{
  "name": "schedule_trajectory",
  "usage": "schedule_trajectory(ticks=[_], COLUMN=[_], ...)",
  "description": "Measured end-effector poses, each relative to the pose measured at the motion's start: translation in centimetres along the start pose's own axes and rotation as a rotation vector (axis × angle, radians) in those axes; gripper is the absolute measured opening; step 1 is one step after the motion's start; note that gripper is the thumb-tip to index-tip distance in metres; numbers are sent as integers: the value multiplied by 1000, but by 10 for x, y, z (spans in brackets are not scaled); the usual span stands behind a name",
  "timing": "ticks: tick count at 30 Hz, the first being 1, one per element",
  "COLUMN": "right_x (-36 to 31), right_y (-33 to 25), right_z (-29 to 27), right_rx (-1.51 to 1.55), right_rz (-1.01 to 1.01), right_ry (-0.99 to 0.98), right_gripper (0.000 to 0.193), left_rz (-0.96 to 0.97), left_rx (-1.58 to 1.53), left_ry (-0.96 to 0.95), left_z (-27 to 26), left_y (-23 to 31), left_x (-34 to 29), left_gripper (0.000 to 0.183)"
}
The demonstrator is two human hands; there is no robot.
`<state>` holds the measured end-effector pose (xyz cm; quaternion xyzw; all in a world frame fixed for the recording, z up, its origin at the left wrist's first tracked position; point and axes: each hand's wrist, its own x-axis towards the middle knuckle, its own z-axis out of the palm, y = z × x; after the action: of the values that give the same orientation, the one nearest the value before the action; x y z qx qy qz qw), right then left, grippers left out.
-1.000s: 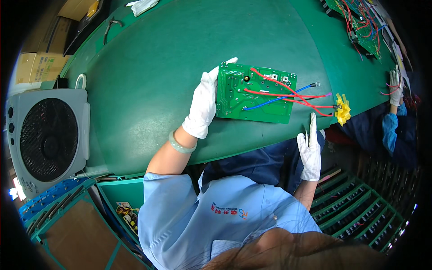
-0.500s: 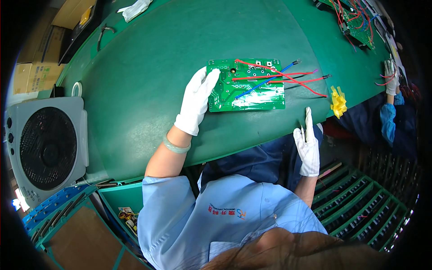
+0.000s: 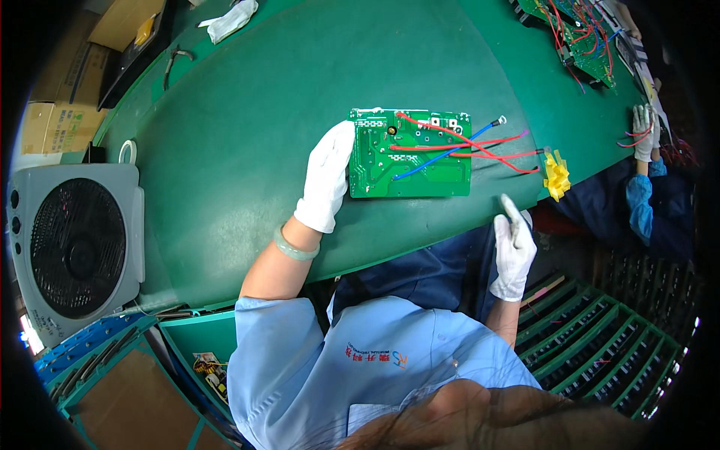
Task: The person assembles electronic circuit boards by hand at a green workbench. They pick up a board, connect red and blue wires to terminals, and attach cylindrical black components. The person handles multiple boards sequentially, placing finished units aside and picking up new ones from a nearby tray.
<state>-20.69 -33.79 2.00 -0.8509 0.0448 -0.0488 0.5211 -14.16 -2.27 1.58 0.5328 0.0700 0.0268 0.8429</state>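
A green circuit board (image 3: 367, 169) is at the middle of the green table, its left edge in the grip of my white-gloved left hand (image 3: 328, 176). Red wires (image 3: 491, 142) and a blue wire (image 3: 424, 162) cross over its face and stick out past its right edge, with metal ends on some. My left fingertips are partly hidden by the board's edge. By the table's near edge, below the wire ends, is my gloved right hand (image 3: 514, 251). Its index finger points up and stands apart from the thumb; I see nothing held in it.
A yellow ribbon-like bundle (image 3: 556, 175) lies right of the wires. More wired boards (image 3: 581, 37) are at the far right, near a co-worker's gloved hand (image 3: 643, 131). A grey fan (image 3: 79, 240) stands left. Far left are a white glove (image 3: 231, 21) and cardboard boxes (image 3: 64, 112); lower right, a green slotted rack (image 3: 600, 337).
The board has come slightly nearer and its tilt has changed; the bright glare is gone. My left thumb has shifted off its face to the edge. My right hand has turned slightly.
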Motion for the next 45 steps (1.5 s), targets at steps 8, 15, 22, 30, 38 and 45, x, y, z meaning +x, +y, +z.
schedule_trajectory(ticks=[8,15,22,30,38,45], right_x=[49,77,85,86,112,184], right_y=[-75,-80,-86,-101,-96,-4], right_z=[22,37,14,-7,-69,-160], right_rx=[-441,-584,-805,-578,-667,-851], right_rz=[-626,-784,-730,-915,-731,-542], right_ry=[16,-18,-152,-128,138,604], right_gripper=[49,51,54,9,19,22], left_rz=[-45,-60,-108,-264,-249,-238], left_rx=[-4,52,5,40,60,107], left_ry=[-125,-159,-31,-19,-217,-209], left_z=[7,4,-19,1,1,6], left_y=[12,13,-24,8,12,12], left_x=[0,-1,8,15,15,11], left_gripper=[65,78,69,75,82,81])
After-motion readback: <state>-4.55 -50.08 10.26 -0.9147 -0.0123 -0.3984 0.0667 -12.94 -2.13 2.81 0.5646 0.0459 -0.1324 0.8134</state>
